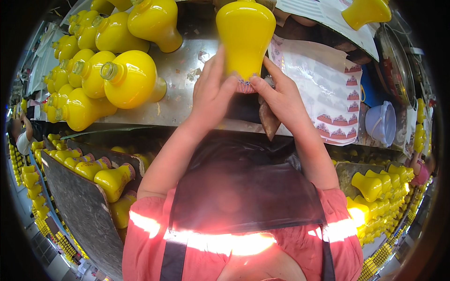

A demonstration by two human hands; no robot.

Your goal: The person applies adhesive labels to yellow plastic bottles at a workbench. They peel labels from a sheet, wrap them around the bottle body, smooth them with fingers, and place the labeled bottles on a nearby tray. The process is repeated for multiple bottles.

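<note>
A glossy yellow bottle [246,40] lies between my two hands at the far middle of the bench, its narrower end toward me. Around that end runs a patterned pink-and-blue decal band [245,85]. My left hand [211,89] is closed against the bottle's left side, thumb at the decal's edge. On the opposite side, my right hand [281,93] grips it, with its thumb pressing the decal's right part. Below the right palm a brown, pointed flat piece [269,118] shows; the hand partly hides it, and I cannot tell its kind.
Several yellow bottles [133,79] lie on the metal bench [180,98] at left. At right are a printed decal sheet [335,89] and a pale blue bucket [380,122]. Decorated bottles fill a dark-walled bin [77,206] at lower left; more bottles [375,187] are stacked lower right.
</note>
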